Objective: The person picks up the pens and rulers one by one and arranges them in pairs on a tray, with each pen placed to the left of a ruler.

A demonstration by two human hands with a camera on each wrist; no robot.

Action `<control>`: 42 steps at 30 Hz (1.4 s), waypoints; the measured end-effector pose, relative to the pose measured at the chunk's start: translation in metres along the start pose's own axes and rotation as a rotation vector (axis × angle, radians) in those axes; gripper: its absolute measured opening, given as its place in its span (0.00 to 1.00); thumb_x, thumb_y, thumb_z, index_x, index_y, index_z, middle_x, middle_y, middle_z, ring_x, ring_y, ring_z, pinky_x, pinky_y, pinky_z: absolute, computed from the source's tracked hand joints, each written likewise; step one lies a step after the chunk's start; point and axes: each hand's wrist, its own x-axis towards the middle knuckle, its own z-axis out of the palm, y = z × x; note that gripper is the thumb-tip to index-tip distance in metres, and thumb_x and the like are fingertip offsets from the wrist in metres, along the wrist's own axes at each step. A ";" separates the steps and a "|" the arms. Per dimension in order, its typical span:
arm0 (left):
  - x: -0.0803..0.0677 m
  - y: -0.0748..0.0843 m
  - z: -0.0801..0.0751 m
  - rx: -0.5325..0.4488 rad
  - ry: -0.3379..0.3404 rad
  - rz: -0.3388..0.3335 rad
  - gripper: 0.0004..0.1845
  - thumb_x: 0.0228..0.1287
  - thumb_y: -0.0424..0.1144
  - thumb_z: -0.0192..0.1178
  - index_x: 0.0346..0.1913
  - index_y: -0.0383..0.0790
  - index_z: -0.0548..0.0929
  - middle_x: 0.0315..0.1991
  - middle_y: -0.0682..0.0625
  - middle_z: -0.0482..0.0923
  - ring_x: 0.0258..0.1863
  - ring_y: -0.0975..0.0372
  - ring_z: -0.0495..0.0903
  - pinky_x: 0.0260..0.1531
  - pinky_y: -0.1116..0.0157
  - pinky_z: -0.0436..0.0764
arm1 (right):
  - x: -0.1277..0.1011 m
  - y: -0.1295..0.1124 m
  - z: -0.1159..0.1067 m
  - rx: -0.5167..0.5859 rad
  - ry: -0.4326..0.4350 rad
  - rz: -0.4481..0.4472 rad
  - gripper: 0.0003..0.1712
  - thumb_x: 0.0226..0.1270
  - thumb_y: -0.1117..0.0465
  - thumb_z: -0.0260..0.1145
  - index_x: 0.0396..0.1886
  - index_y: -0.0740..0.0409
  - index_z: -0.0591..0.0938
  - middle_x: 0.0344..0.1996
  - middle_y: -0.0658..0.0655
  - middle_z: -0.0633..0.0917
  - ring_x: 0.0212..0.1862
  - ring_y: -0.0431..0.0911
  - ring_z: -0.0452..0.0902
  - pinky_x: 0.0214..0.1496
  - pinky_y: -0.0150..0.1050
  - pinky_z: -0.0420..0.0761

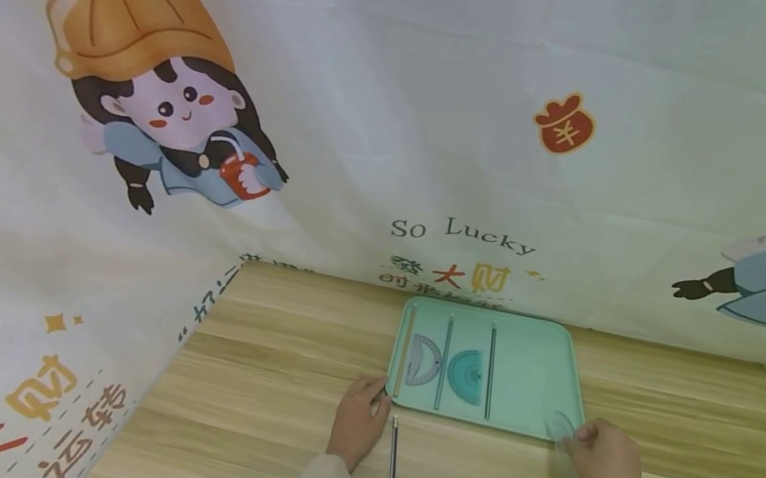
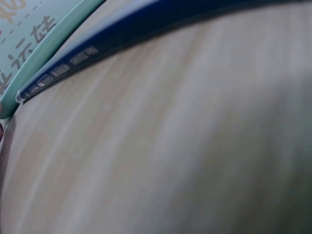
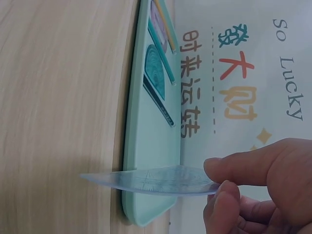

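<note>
Clear plastic, thin and curved, sits pinched between the thumb and forefinger of my right hand (image 1: 607, 467): a transparent protractor (image 3: 156, 181), held flat just above the near right corner of the mint-green tray (image 1: 534, 383). It has not touched down; the tray's corner lies directly under my fingertips.

Beyond my fingers, further up the tray, things are already laid out in a row: a wooden ruler (image 1: 404, 352) along the far-left edge, a pale protractor (image 1: 423, 362), a straight ruler, a teal protractor (image 1: 466, 376), then another ruler. By my judgement most of the sorting is done, and the right part of the tray is bare.

My left hand (image 1: 358, 425) rests on the wooden table (image 1: 252, 386) at the tray's near left corner, fingers curled, fingertips close to the corner; whether they grip anything I cannot tell. Just beside that hand, to its right, a dark blue ruler (image 1: 392, 477) lies on the table, outside the tray, so that one looks left to go.
</note>
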 end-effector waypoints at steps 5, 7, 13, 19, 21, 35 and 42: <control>0.000 0.001 -0.001 -0.003 0.006 -0.001 0.19 0.67 0.38 0.57 0.58 0.34 0.78 0.51 0.46 0.79 0.53 0.55 0.78 0.57 0.59 0.79 | 0.002 -0.005 0.001 -0.017 0.019 0.009 0.11 0.57 0.64 0.63 0.30 0.72 0.78 0.21 0.59 0.81 0.23 0.46 0.74 0.22 0.36 0.77; 0.000 0.001 -0.001 -0.006 0.009 -0.003 0.19 0.67 0.38 0.56 0.57 0.34 0.78 0.51 0.46 0.79 0.54 0.55 0.78 0.58 0.59 0.79 | 0.004 -0.007 0.002 -0.029 0.030 0.013 0.11 0.57 0.63 0.64 0.30 0.71 0.79 0.20 0.58 0.80 0.23 0.46 0.73 0.21 0.35 0.74; -0.001 0.001 -0.002 -0.006 0.002 -0.008 0.19 0.67 0.38 0.56 0.58 0.34 0.77 0.51 0.46 0.78 0.52 0.56 0.78 0.57 0.59 0.80 | 0.007 -0.009 0.005 -0.039 0.030 0.031 0.12 0.56 0.63 0.64 0.30 0.72 0.79 0.21 0.59 0.81 0.23 0.47 0.73 0.21 0.35 0.73; -0.001 0.001 -0.002 -0.008 0.005 -0.005 0.19 0.67 0.38 0.56 0.58 0.34 0.77 0.51 0.46 0.78 0.54 0.56 0.78 0.58 0.59 0.79 | 0.011 -0.012 0.007 -0.032 0.022 0.029 0.12 0.57 0.64 0.63 0.31 0.72 0.79 0.21 0.60 0.81 0.23 0.47 0.73 0.20 0.35 0.72; -0.001 0.000 -0.001 -0.009 0.006 -0.004 0.19 0.67 0.37 0.56 0.58 0.34 0.78 0.51 0.47 0.78 0.54 0.56 0.78 0.58 0.59 0.79 | 0.013 -0.013 0.008 -0.027 0.019 0.028 0.12 0.57 0.64 0.62 0.31 0.72 0.79 0.21 0.59 0.81 0.23 0.47 0.73 0.20 0.35 0.72; -0.001 0.000 -0.001 -0.004 -0.001 -0.003 0.18 0.67 0.38 0.56 0.58 0.35 0.78 0.51 0.47 0.78 0.53 0.56 0.78 0.57 0.59 0.79 | 0.027 -0.017 0.016 -0.016 0.028 0.013 0.11 0.58 0.64 0.62 0.31 0.72 0.79 0.24 0.62 0.82 0.25 0.48 0.75 0.21 0.36 0.74; 0.000 0.000 0.000 -0.003 -0.010 -0.016 0.19 0.68 0.38 0.55 0.58 0.35 0.77 0.52 0.47 0.78 0.54 0.56 0.77 0.58 0.59 0.79 | 0.034 -0.022 0.020 0.021 0.025 -0.032 0.10 0.59 0.66 0.61 0.31 0.73 0.78 0.22 0.62 0.81 0.22 0.46 0.74 0.20 0.36 0.75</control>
